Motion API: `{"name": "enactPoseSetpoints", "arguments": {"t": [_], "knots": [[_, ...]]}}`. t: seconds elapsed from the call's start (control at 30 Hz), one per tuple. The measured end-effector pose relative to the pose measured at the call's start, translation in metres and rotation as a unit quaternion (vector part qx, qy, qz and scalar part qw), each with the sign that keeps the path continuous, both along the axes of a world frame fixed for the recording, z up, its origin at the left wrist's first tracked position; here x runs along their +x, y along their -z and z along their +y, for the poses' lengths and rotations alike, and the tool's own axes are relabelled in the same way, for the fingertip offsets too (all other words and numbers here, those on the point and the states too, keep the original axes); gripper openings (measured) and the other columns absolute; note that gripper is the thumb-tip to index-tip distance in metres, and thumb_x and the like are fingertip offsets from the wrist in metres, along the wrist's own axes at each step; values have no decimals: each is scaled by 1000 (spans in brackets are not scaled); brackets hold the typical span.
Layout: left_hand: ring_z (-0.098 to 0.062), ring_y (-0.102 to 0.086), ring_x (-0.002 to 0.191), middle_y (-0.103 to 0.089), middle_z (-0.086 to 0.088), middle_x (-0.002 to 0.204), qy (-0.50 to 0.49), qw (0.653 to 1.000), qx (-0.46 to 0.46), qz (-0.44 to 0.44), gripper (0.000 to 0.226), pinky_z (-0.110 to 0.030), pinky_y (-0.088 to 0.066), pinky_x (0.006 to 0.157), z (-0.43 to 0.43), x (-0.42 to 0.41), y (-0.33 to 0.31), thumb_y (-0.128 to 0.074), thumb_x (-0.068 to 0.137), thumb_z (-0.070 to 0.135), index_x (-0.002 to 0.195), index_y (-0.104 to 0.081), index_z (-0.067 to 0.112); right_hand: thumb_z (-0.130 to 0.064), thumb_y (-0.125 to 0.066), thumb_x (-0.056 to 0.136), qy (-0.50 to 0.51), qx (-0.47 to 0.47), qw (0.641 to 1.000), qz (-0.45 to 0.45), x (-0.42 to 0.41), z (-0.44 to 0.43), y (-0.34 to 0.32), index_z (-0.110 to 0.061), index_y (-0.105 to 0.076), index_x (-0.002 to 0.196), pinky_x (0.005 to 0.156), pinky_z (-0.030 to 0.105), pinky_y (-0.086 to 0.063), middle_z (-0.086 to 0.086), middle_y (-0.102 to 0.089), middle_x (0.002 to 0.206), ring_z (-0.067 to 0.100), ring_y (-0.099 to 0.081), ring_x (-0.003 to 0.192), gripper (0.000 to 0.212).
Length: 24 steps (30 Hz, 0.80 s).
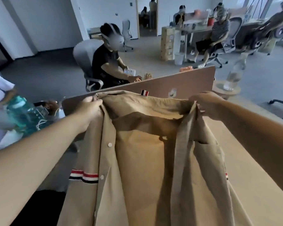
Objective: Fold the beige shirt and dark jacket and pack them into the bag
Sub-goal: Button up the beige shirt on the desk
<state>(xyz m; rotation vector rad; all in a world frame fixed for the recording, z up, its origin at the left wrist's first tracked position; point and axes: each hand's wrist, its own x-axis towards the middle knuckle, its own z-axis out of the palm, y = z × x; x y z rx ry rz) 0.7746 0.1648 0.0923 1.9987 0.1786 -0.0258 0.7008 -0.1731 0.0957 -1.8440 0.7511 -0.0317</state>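
Observation:
The beige shirt (pixel 142 160) hangs open in front of me, raised above the table, with white buttons down one placket and a red, white and dark striped band on its left sleeve. My left hand (pixel 90 106) grips the shirt's left shoulder near the collar. My right hand (pixel 206 103) pinches its right shoulder. A small striped tab sits on the collar's back. The dark jacket and the bag do not show in this view.
A brown divider panel (pixel 178 82) stands behind the shirt. The light wooden table (pixel 245 152) shows at the right. A teal water bottle (pixel 21 111) and clutter lie at the left. A person in black (pixel 108 62) sits beyond the panel; others sit farther back.

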Motion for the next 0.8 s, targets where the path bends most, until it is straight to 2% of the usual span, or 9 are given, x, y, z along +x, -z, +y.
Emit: {"name": "enactPoseSetpoints", "arguments": {"t": [0.07,0.13,0.2,0.3,0.43,0.5,0.6,0.7,0.8], "knots": [[-27,-53,117,-55,-4,131,39,989,143,1,48,-34,-42,95,-8,-4,48,-50,95,33,140,-45,17,-30,-68,69,-17,-39,999,-20,4,13,45,-18,-54,111,67,27,-45,-1,-57,99,18,-55,86,46],[-27,-56,114,-59,-1,123,95,974,206,20,52,-33,-45,91,-11,-19,95,-54,84,39,132,-51,20,-25,-61,87,-31,-114,993,-3,-7,30,91,-16,-54,120,72,28,-44,1,-55,101,21,-53,86,35],[-27,-59,109,-62,-3,119,127,964,226,54,57,-37,-49,90,-8,-32,140,-55,67,42,120,-58,22,-23,-54,93,-82,-166,981,62,-26,50,141,-12,-59,106,75,33,-48,4,-60,91,24,-57,80,17],[-29,-53,111,-54,-8,124,130,926,342,99,36,-32,-44,85,2,-56,183,-56,86,28,120,-55,19,-30,-54,93,-182,-180,937,237,-61,77,212,-6,-64,106,77,32,-52,5,-65,95,23,-62,86,29],[-33,-49,116,-46,-15,130,54,894,416,159,49,-37,-44,96,22,-92,211,-61,83,35,126,-46,16,-30,-48,97,-189,-171,909,330,-114,106,253,-2,-49,132,80,30,-50,13,-61,118,26,-61,105,44],[-36,-50,112,-47,-17,122,-1,895,421,150,44,-41,-44,95,37,-104,215,-58,82,37,117,-47,13,-27,-47,96,-137,-199,918,314,-133,114,262,2,-35,137,88,38,-52,18,-55,127,31,-58,110,51],[-34,-58,105,-58,-15,114,-4,919,354,171,51,-37,-49,83,53,-121,220,-64,80,45,110,-49,7,-28,-43,96,-103,-240,916,305,-158,131,265,-5,-40,122,90,40,-49,19,-52,124,35,-54,111,35],[-31,-62,93,-62,-12,107,30,925,301,229,45,-32,-49,72,63,-141,224,-65,79,47,98,-45,11,-40,-39,97,-160,-347,866,322,-186,155,270,-9,-39,119,91,35,-45,15,-46,123,32,-49,115,38],[-29,-61,84,-61,-4,96,44,928,303,213,26,-36,-52,76,64,-160,225,-58,76,38,84,-40,21,-32,-34,98,-211,-431,823,304,-204,166,278,-5,-33,134,80,28,-46,11,-44,125,27,-48,114,45]]}}
